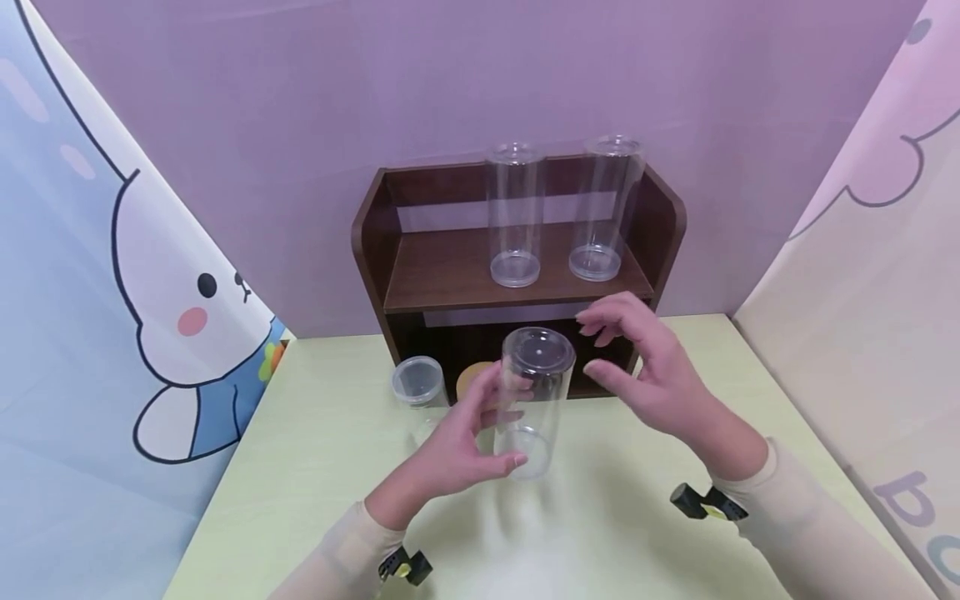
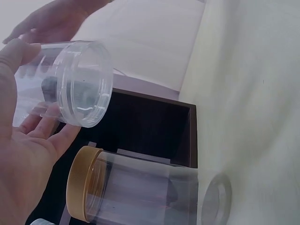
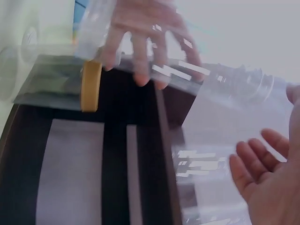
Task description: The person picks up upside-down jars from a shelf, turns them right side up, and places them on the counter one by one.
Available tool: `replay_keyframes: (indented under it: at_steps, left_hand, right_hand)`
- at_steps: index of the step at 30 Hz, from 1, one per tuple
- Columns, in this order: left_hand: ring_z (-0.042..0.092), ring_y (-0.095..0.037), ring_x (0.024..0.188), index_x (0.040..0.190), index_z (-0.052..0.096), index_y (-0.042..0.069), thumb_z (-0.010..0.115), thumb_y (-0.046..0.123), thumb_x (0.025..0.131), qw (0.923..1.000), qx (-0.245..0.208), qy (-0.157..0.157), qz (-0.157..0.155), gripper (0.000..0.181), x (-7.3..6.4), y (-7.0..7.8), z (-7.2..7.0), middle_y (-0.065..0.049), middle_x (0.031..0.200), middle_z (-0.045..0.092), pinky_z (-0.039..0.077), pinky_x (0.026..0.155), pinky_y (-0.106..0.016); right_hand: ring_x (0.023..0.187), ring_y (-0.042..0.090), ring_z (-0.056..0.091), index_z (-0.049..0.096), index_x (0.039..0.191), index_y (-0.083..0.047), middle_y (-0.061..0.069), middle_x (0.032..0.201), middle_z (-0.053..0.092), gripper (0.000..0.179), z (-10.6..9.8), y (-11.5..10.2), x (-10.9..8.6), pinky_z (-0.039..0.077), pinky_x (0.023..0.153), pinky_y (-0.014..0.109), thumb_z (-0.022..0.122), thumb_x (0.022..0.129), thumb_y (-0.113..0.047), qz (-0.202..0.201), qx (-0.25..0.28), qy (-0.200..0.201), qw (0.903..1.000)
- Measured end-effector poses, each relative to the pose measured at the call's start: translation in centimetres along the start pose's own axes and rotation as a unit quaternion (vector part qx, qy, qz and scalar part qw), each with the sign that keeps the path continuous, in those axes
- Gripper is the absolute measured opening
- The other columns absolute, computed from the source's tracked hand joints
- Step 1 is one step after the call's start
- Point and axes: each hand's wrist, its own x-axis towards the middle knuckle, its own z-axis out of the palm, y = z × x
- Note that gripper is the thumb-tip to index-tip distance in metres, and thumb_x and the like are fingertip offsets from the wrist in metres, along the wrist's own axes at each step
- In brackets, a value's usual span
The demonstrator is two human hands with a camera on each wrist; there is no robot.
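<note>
A clear plastic jar point(image 1: 543, 400) is in my left hand point(image 1: 457, 450), thumb on the near side and fingers round the back. In the left wrist view a ridged, translucent cap-like end point(image 2: 86, 84) of this jar faces the table side. The fingers show through its clear wall. To the right of the jar my right hand point(image 1: 652, 375) is raised, fingers bent and thumb spread, with nothing in it. In the right wrist view this right hand point(image 3: 276, 173) stands apart from the left hand point(image 3: 145, 37).
A dark brown two-tier shelf point(image 1: 450, 267) stands behind, with two tall clear jars point(image 1: 515, 217) point(image 1: 603, 212) on its upper board. Before it on the pale table point(image 1: 300, 500) are a clear-lidded jar point(image 1: 418, 383) and a jar with a tan lid point(image 2: 79, 183). Printed curtains flank both sides.
</note>
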Motion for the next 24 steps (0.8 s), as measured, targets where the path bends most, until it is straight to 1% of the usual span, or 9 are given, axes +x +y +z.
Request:
replay_keyframes:
  at_steps: [2, 5, 9, 12, 18, 19, 20, 21, 24]
  left_hand:
    - [0.058, -0.035, 0.146, 0.173, 0.023, 0.021, 0.088, -0.004, 0.087, 1.0, 0.006, -0.006, -0.004, 0.11, -0.1, -0.1, 0.1, -0.016, 0.16, 0.053, 0.054, 0.115, -0.05]
    - [0.058, -0.034, 0.147, 0.174, 0.022, 0.021, 0.087, -0.007, 0.087, 0.9998, 0.01, -0.014, -0.014, 0.112, -0.2, -0.2, 0.2, -0.016, 0.16, 0.053, 0.054, 0.116, -0.05]
    - [0.057, -0.033, 0.148, 0.175, 0.021, 0.025, 0.088, -0.008, 0.086, 0.9992, 0.006, -0.021, -0.033, 0.116, -0.2, -0.1, 0.3, -0.013, 0.16, 0.052, 0.053, 0.117, -0.05]
    - [0.056, -0.033, 0.148, 0.175, 0.02, 0.025, 0.088, -0.007, 0.087, 0.9991, 0.007, -0.023, -0.036, 0.116, -0.3, -0.1, 0.3, -0.013, 0.161, 0.052, 0.052, 0.118, -0.051]
    - [0.056, -0.032, 0.147, 0.175, 0.02, 0.023, 0.088, -0.006, 0.087, 0.9993, 0.011, -0.026, -0.024, 0.115, -0.4, -0.4, 0.3, -0.015, 0.16, 0.051, 0.053, 0.117, -0.051]
    - [0.056, -0.032, 0.148, 0.175, 0.021, 0.023, 0.089, -0.006, 0.087, 0.9993, 0.01, -0.026, -0.023, 0.115, -0.4, -0.4, 0.3, -0.015, 0.161, 0.051, 0.053, 0.117, -0.05]
    - [0.056, -0.032, 0.148, 0.175, 0.021, 0.023, 0.089, -0.006, 0.087, 0.9994, 0.009, -0.026, -0.023, 0.115, -0.4, -0.5, 0.3, -0.014, 0.161, 0.05, 0.052, 0.117, -0.049]
    - [0.056, -0.031, 0.148, 0.175, 0.022, 0.024, 0.089, -0.006, 0.087, 0.9994, 0.009, -0.025, -0.024, 0.114, -0.4, -0.5, 0.3, -0.014, 0.161, 0.05, 0.052, 0.118, -0.049]
    - [0.054, -0.028, 0.149, 0.174, 0.024, 0.027, 0.09, -0.006, 0.086, 0.9992, 0.009, -0.019, -0.033, 0.115, -0.4, -0.6, 0.3, -0.01, 0.162, 0.051, 0.051, 0.119, -0.045]
  right_hand:
    - [0.115, 0.026, 0.063, 0.065, 0.14, 0.003, 0.011, 0.134, 0.067, 0.064, 0.3, -0.5, 0.3, 0.054, 0.095, 0.03, 0.073, 0.106, -0.051, 0.008, -0.012, -0.038, 0.9992]
    - [0.121, 0.025, 0.061, 0.061, 0.148, -0.004, 0.008, 0.141, 0.063, 0.069, 0.6, -0.9, 0.6, 0.054, 0.099, 0.033, 0.071, 0.105, -0.057, 0.022, -0.013, -0.081, 0.9964]
    - [0.123, 0.023, 0.061, 0.059, 0.151, -0.009, 0.005, 0.143, 0.061, 0.069, 0.7, -1.1, 0.9, 0.054, 0.103, 0.035, 0.073, 0.104, -0.057, 0.036, -0.004, -0.106, 0.9937]
    - [0.123, 0.022, 0.06, 0.059, 0.151, -0.011, 0.005, 0.142, 0.06, 0.066, 0.9, -1.0, 0.9, 0.054, 0.104, 0.035, 0.075, 0.104, -0.054, 0.046, 0.001, -0.118, 0.992]
    - [0.126, 0.022, 0.059, 0.059, 0.151, -0.015, 0.004, 0.144, 0.06, 0.062, 1.3, -0.8, 0.8, 0.053, 0.106, 0.035, 0.083, 0.101, -0.041, 0.066, 0.015, -0.127, 0.9896]
    - [0.126, 0.022, 0.059, 0.059, 0.151, -0.015, 0.004, 0.145, 0.061, 0.062, 1.3, -0.8, 0.8, 0.052, 0.106, 0.035, 0.085, 0.099, -0.036, 0.067, 0.016, -0.127, 0.9895]
    - [0.127, 0.023, 0.059, 0.06, 0.151, -0.015, 0.004, 0.145, 0.061, 0.062, 1.3, -0.8, 0.7, 0.052, 0.106, 0.034, 0.086, 0.099, -0.035, 0.067, 0.016, -0.127, 0.9895]
    - [0.127, 0.023, 0.059, 0.06, 0.151, -0.015, 0.004, 0.145, 0.061, 0.063, 1.4, -0.8, 0.7, 0.052, 0.106, 0.034, 0.088, 0.096, -0.03, 0.068, 0.018, -0.128, 0.9893]
    - [0.127, 0.022, 0.059, 0.061, 0.15, -0.014, 0.004, 0.144, 0.062, 0.068, 1.5, -0.9, 0.7, 0.053, 0.105, 0.032, 0.091, 0.09, -0.017, 0.073, 0.026, -0.131, 0.9883]
